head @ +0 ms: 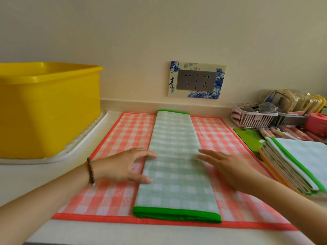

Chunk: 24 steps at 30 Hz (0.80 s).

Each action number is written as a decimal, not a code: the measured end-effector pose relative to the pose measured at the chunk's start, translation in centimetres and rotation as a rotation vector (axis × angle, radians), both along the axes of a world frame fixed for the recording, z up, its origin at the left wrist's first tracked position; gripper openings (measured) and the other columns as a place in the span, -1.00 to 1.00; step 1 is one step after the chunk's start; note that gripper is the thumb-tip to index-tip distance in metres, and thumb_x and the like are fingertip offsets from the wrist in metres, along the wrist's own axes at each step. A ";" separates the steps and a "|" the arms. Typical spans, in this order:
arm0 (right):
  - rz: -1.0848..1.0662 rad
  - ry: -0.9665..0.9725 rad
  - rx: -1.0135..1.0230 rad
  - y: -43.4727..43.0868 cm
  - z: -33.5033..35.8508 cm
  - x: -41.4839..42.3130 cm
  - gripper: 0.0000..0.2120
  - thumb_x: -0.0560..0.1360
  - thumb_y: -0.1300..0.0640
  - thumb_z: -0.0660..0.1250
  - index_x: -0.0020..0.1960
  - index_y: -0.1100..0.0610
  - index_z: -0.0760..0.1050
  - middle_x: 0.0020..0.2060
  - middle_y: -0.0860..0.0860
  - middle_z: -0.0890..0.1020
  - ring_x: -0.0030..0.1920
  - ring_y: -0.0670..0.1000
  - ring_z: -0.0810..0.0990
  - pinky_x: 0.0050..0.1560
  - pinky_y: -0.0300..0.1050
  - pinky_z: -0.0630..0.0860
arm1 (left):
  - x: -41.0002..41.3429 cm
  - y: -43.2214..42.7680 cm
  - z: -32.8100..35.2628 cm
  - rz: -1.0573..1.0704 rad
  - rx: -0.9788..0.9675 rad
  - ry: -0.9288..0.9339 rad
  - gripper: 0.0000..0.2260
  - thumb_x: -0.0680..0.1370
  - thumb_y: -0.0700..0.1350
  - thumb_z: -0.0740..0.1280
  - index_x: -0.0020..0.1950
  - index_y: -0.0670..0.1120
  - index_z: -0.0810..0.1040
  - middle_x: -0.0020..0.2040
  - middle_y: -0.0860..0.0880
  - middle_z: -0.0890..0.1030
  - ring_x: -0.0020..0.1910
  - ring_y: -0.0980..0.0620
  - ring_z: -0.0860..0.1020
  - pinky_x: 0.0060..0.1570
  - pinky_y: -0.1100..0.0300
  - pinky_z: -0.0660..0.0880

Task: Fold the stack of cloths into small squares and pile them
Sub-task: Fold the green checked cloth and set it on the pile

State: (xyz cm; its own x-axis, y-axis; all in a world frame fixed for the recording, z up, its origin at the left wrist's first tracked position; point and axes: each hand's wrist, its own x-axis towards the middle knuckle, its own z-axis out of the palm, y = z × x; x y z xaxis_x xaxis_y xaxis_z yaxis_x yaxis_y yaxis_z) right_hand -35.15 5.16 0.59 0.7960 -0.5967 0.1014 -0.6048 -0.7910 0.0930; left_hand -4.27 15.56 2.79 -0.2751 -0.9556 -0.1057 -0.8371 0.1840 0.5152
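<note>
The green-checked cloth with a green border lies mid-tabletop as a long narrow strip, running near to far on a flat red-checked cloth. The left hand and right hand flank its middle, each grip apart, relaxed fingers just at its edges. It still needs crosswise folds into a square. The pile of folded cloths at right suggests several are done; the red one looks unfolded.
</note>
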 end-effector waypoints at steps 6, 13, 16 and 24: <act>0.294 0.083 -0.267 -0.2 0.2 -0.5 -0.29 0.35 0.13 0.44 0.45 0.04 0.27 0.32 -0.04 0.49 0.17 -0.06 0.59 0.13 -0.26 0.45 | 0.1 1.1 -1.1 -0.161 0.162 -0.321 0.01 0.34 0.33 0.36 0.51 0.17 -0.29 0.44 0.31 -0.33 0.41 0.32 -0.30 0.36 0.29 -0.28; 0.292 -0.002 -0.158 0.0 0.1 0.9 -0.46 0.51 0.19 0.26 0.45 -0.06 0.28 0.37 -0.08 0.42 0.29 -0.04 0.50 0.22 -0.17 0.44 | 0.1 0.9 -0.9 -0.182 0.250 -0.442 0.04 0.35 0.38 0.30 0.47 0.12 -0.41 0.45 0.21 -0.44 0.43 0.21 -0.40 0.40 0.17 -0.34; 0.254 -0.141 -0.106 -0.2 -0.6 0.9 -0.47 0.46 0.23 0.35 0.37 -0.11 0.39 0.30 -0.12 0.50 0.24 -0.04 0.54 0.19 -0.15 0.46 | 0.1 1.0 -1.0 -0.141 0.190 -0.369 0.04 0.26 0.47 0.23 0.52 0.14 -0.28 0.49 0.23 -0.30 0.45 0.26 -0.27 0.42 0.19 -0.23; -0.089 -0.630 0.410 -0.7 -0.2 2.4 -0.75 0.40 -0.15 0.37 -0.02 -0.02 0.56 -0.19 -0.21 0.64 -0.19 -0.25 0.59 -0.14 -0.36 0.45 | 0.0 -0.3 -0.6 0.273 0.093 0.315 -0.24 0.45 0.37 -0.31 0.47 0.05 0.28 0.37 0.15 0.39 0.32 0.23 0.33 0.20 0.43 0.16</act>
